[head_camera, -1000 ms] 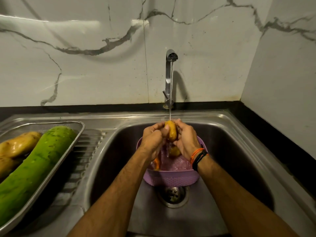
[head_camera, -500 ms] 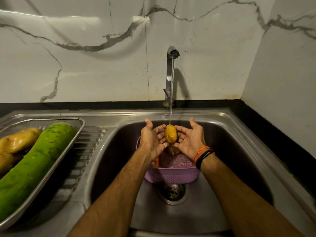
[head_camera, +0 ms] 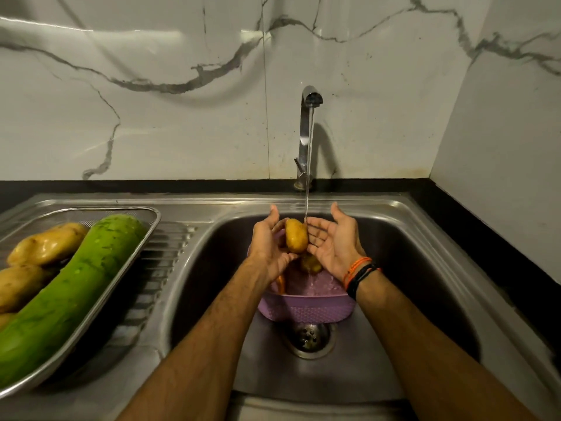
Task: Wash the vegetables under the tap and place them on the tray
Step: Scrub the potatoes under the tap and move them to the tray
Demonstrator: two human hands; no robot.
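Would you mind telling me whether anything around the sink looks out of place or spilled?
Nothing stands out: the potato sits between both hands over the purple basket, and the tray holds its vegetables.

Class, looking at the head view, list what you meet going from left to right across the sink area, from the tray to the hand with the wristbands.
Tray → gourd → left hand → potato → right hand.
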